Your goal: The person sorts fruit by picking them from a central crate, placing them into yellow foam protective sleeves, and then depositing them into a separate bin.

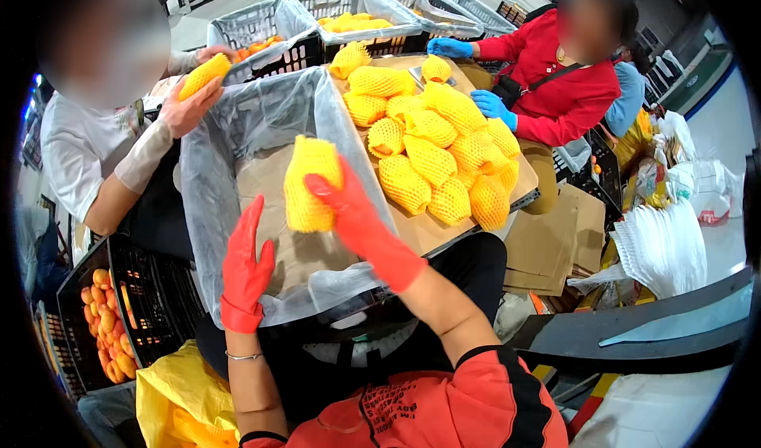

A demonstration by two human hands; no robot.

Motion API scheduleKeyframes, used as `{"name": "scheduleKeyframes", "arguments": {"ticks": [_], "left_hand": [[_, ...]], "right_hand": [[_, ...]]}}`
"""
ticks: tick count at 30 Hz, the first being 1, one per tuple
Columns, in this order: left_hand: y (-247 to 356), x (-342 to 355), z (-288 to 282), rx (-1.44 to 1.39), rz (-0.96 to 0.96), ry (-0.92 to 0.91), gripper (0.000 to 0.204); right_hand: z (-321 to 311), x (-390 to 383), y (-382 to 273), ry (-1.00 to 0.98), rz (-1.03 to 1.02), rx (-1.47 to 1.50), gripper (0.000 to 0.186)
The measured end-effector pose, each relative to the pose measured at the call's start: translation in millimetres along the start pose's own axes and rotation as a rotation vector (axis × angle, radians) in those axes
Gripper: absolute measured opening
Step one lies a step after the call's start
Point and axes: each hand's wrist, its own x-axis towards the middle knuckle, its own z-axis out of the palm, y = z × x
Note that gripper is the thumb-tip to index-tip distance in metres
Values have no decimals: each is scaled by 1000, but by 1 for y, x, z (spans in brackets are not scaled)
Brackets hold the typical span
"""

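Over a crate lined with clear plastic (208,202), my right hand (353,210), in a red rubber glove, grips a yellow foam net sleeve (309,190). The sleeve stands roughly upright, and I cannot see what is inside it. My left hand (246,270), gloved the same way, hovers by the crate's near left side, fingers stretched and thumb apart, holding nothing. Brown cardboard (265,179) lines the crate's bottom. Just right of the crate, a heap of yellow foam-sleeved pieces (432,139) lies on a cardboard-covered surface (412,224).
At left, a person holds another yellow sleeve (206,76). A person in red with blue gloves (495,109) sits beyond the heap. Lined crates (357,24) stand behind. A black crate of orange-red fruit (107,325) is lower left; stacked white sleeves (662,246) lie right.
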Motion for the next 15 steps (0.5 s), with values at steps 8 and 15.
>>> {"name": "scheduleKeyframes", "arguments": {"ticks": [8, 15], "left_hand": [[-54, -35, 8, 5, -239, -438, 47], [-67, -37, 9, -65, -428, -486, 46]], "right_hand": [[-98, 81, -163, 245, -790, -1763, 79], [-161, 150, -149, 182, -327, -2257, 79]]}}
